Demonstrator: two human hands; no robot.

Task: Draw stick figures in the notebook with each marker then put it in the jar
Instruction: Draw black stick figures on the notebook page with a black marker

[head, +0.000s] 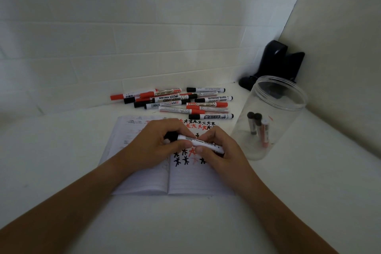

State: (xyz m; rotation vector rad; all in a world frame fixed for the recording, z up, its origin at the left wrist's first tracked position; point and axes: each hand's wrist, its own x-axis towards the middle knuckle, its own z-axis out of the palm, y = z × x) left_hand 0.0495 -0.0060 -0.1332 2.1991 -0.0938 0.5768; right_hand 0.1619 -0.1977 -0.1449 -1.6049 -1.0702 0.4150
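Observation:
An open notebook (pixel 144 179) lies on the white table, its right page covered with black and red stick figures. Above it, both hands hold one black-capped white marker (pixel 203 144) level. My left hand (pixel 158 146) grips the capped end. My right hand (pixel 218 150) pinches the barrel's other end. A clear plastic jar (pixel 274 121) stands upright to the right of the notebook with three markers (pixel 258 128) inside it.
A pile of several red and black whiteboard markers (pixel 177 101) lies behind the notebook near the tiled wall. A black object (pixel 274 62) sits in the back right corner behind the jar. The side wall runs close on the right.

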